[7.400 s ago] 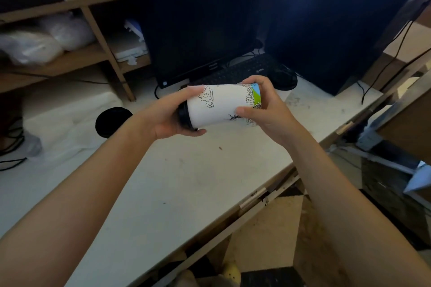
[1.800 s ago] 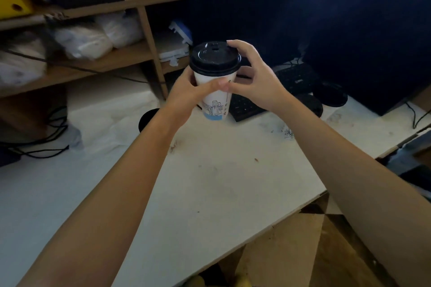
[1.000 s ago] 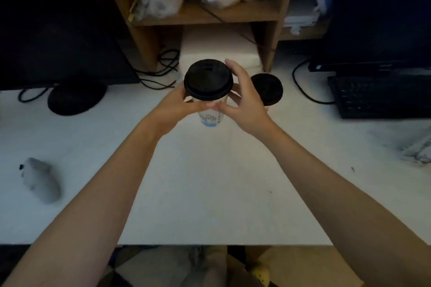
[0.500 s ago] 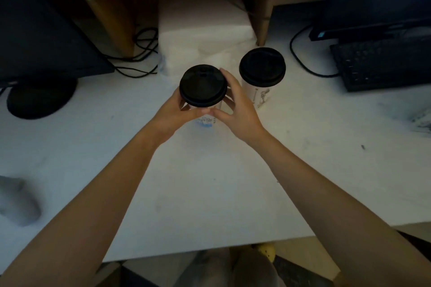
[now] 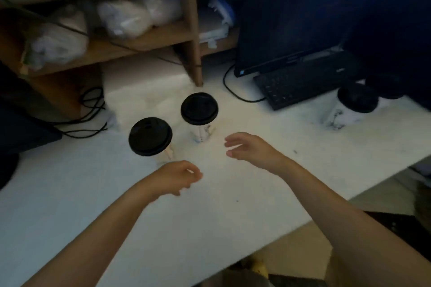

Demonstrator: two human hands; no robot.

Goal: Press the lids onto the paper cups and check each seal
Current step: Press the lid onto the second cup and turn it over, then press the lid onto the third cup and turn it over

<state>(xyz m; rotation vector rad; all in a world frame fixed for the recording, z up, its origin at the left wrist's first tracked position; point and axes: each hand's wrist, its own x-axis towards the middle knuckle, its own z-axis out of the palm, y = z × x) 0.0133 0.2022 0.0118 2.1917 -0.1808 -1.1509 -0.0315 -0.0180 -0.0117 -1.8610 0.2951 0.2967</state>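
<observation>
Large white desk top (image 5: 233, 216) across most of view. Along its back edge: brown wooden shelf unit (image 5: 191, 30) stuffed with white plastic bags (image 5: 130, 16), dark flat monitor (image 5: 291, 18) to the right of it, black keyboard (image 5: 303, 81) at the monitor's foot. Three white printed paper cups on the surface, upright as far as blur allows: nearest cup (image 5: 167, 154) left of centre, second cup (image 5: 202, 133) just beside it toward the back edge, third cup (image 5: 341, 117) well apart near the right edge, by the keyboard's end. Both hands empty and off the cups, over the middle of the surface: left hand (image 5: 175, 178) loosely curled, just in front of the nearest cup; right hand (image 5: 248, 147) relaxed, fingers apart. Round black plastic lid (image 5: 150, 136) on the nearest cup, the same on the other two, all seemingly level. Likely step: third cup next, for its seal check. Best done gripping the paper wall low and lightly, no denting; thumb run round the lid's whole rim, pressing until evenly seated; then a brief tilt, watching for any lift.
</observation>
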